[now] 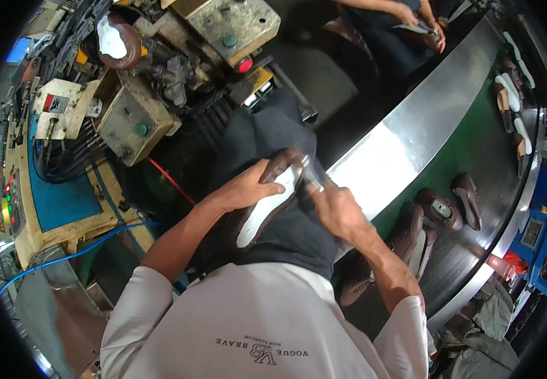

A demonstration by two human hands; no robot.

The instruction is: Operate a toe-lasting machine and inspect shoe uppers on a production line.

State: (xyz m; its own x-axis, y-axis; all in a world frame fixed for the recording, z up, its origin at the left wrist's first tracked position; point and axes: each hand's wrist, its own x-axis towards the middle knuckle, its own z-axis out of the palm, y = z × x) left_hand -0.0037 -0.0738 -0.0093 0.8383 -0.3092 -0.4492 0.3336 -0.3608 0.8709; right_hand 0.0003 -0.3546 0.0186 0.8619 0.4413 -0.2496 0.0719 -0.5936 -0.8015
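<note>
Across my lap lies a brown leather shoe upper (264, 208), sole side up, its long white insole showing and its folded brown edge around it. My left hand (248, 187) is closed on it from the left, the thumb lying on the white insole. Beside the shoe's far end, my right hand (336, 211) is closed around a shiny metal tool (312, 172). Motion blurs that tool, so its exact kind does not show. It is close to the shoe's rim; whether they touch, I cannot tell.
To my right runs a green conveyor belt (387, 218) with several brown shoes (441, 210), bordered by a metal ledge (412, 136). At left stands a greasy machine (138, 120) holding another shoe (120, 47). A blue hose (78, 247) crosses lower left. Ahead, a co-worker's hands (422, 22) are busy.
</note>
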